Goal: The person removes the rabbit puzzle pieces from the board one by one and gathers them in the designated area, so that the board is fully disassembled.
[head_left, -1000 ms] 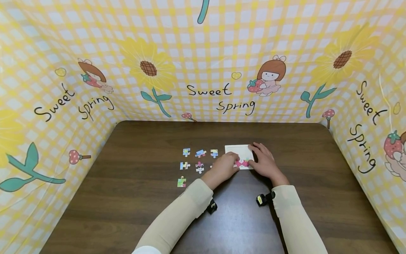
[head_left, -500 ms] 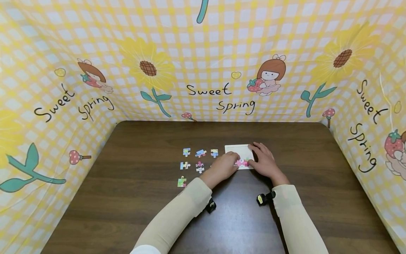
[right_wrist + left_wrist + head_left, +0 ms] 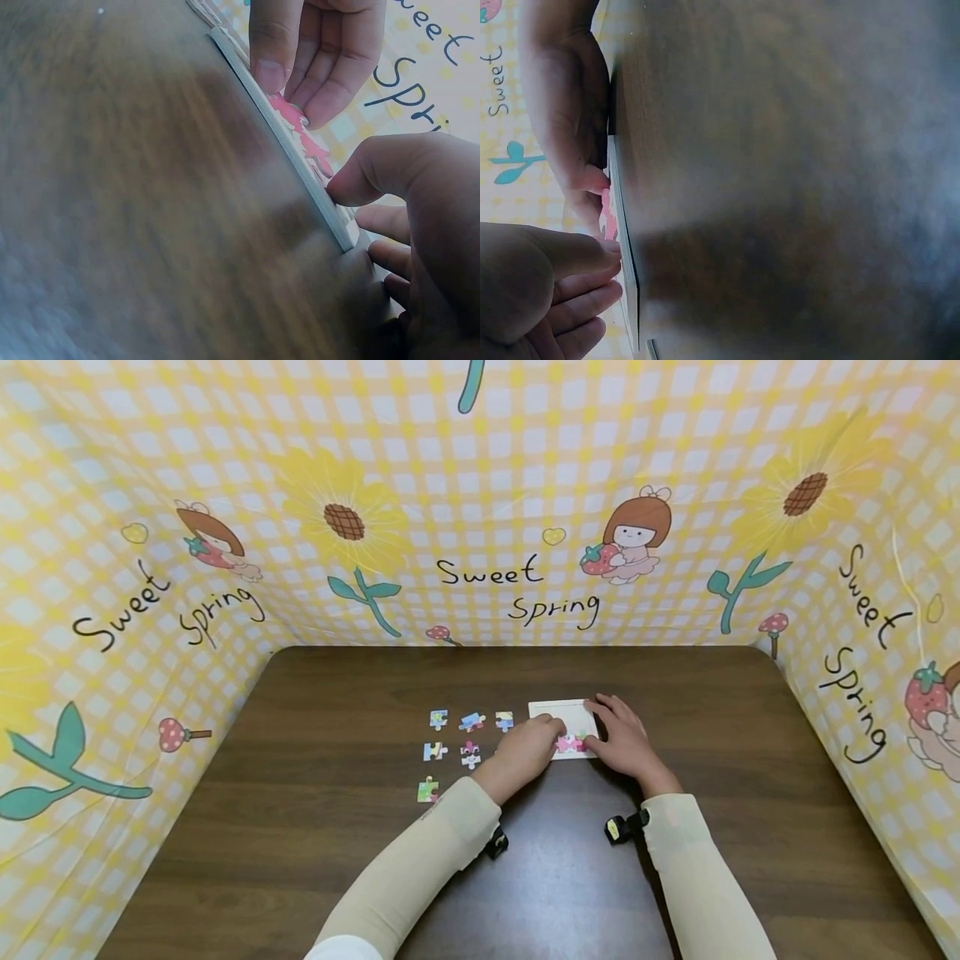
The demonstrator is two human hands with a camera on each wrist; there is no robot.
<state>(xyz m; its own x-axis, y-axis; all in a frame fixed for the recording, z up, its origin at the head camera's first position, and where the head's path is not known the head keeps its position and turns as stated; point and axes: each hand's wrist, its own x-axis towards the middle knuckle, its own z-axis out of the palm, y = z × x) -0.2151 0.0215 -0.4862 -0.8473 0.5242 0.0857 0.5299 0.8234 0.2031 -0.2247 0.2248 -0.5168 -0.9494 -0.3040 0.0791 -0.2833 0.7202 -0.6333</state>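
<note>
A white puzzle tray (image 3: pixel 557 704) lies on the brown table, with pink puzzle pieces (image 3: pixel 572 743) along its near side. My left hand (image 3: pixel 527 749) reaches over the tray's near left corner. In the right wrist view its thumb and fingers pinch a pink puzzle piece (image 3: pixel 289 112) just inside the rim. My right hand (image 3: pixel 626 739) grips the tray's right side, fingers along the outer edge. Its thumb (image 3: pixel 352 184) presses down beside the pink pieces at the near rim. The left hand covers the tray's left part in the head view.
Several loose puzzle pieces lie left of the tray, among them a blue one (image 3: pixel 472 722), a pink and white one (image 3: pixel 470 754) and a green one (image 3: pixel 427 790). The left hand partly hides another. Yellow checked cloth (image 3: pixel 480 485) walls the table's back and sides.
The pink pieces at the tray's near side show a little more beside the left fingers, which have shifted slightly. The right hand keeps its hold on the tray.
</note>
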